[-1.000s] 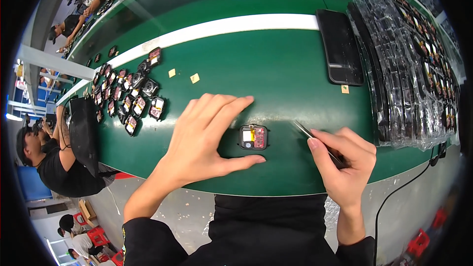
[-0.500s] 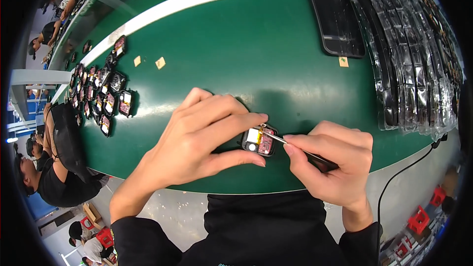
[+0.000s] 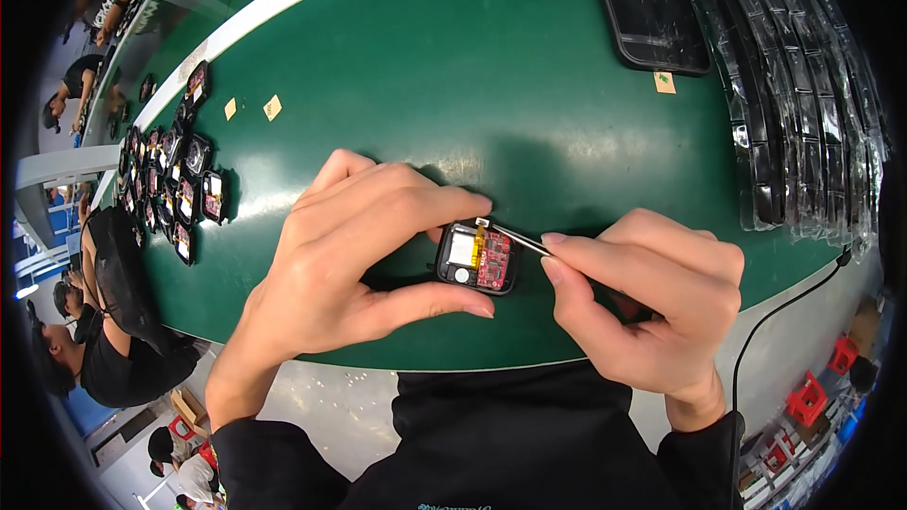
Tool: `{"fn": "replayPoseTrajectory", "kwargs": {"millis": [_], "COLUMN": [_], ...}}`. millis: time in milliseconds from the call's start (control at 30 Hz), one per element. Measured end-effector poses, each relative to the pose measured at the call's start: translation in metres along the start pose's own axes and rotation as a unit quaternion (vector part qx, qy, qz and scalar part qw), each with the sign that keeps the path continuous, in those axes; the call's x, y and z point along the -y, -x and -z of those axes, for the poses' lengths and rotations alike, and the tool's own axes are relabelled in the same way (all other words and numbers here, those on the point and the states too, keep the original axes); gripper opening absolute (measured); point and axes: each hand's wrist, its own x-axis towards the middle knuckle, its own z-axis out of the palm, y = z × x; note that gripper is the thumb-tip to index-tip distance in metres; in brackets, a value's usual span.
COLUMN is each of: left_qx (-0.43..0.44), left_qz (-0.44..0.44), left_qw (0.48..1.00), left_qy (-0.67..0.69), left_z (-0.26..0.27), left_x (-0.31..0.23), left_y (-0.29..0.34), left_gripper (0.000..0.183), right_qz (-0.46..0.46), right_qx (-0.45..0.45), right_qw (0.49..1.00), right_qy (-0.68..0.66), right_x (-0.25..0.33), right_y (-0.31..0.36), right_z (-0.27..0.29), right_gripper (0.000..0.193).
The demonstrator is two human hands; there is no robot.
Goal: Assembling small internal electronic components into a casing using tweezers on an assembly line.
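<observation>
My left hand (image 3: 354, 250) holds a small square black electronics case (image 3: 511, 276), index finger at its far edge and thumb at its near edge. The open case shows a red circuit board (image 3: 494, 263), a white rectangular part (image 3: 462, 248) and a strip of yellow tape (image 3: 479, 247) between them. In my right hand (image 3: 652, 288), pinched between thumb and index finger, are thin metal tweezers (image 3: 521, 240). Their tip meets a tiny pale piece (image 3: 483, 223) at the case's far edge; whether they grip it I cannot tell.
Several similar open cases (image 3: 186, 196) lie clustered at the left. Two small cream-coloured squares (image 3: 273, 108) rest near them. A black phone-like slab (image 3: 652, 14) and stacked clear plastic trays (image 3: 803, 104) occupy the far right. A black cable (image 3: 756, 345) hangs over the right edge. A co-worker (image 3: 113, 340) sits at left.
Seen against the case, the tweezers' tip has moved from the board to its far edge. The yellow strip shows more fully. The whole view has shifted slightly.
</observation>
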Motion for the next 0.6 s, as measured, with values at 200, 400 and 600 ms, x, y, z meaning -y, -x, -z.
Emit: {"fn": "replayPoseTrajectory", "kwargs": {"millis": [200,400,600], "left_qx": [0.000,0.011,0.050], "left_qz": [-0.014,-0.011,0.005], "left_qw": [1.000,1.000,0.998], "left_qy": [-0.008,-0.010,0.036], "left_z": [0.001,0.003,0.010], "left_x": [0.001,0.002,0.011], "left_y": [0.000,-0.001,-0.001], "left_gripper": [0.067,0.066,0.068], "right_qz": [0.057,0.078,0.039], "right_qx": [-0.029,-0.027,-0.012], "right_qw": [0.997,0.996,0.999], "right_qy": [0.037,0.033,-0.026], "right_x": [-0.001,-0.005,-0.004], "right_y": [0.002,0.002,0.002], "right_z": [-0.007,-0.011,-0.007], "right_gripper": [0.027,0.028,0.027]}}
